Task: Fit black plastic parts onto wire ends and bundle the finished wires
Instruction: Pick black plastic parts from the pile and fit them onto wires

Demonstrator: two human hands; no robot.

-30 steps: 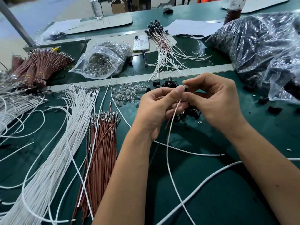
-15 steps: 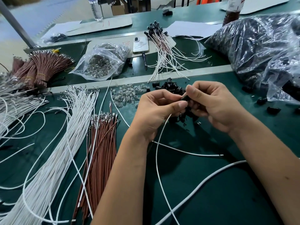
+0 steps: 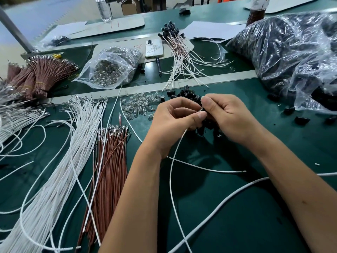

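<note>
Both hands pinch one white wire [image 3: 172, 161] end at a black part: small finished pile [image 3: 179, 50] done, large loose wire pile [image 3: 60, 170] left.

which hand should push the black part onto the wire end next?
Right, probably. The right hand already pinches a black part at the wire tip, over the loose parts pile. The left hand pinches the wire, so it is better steadying.
</note>
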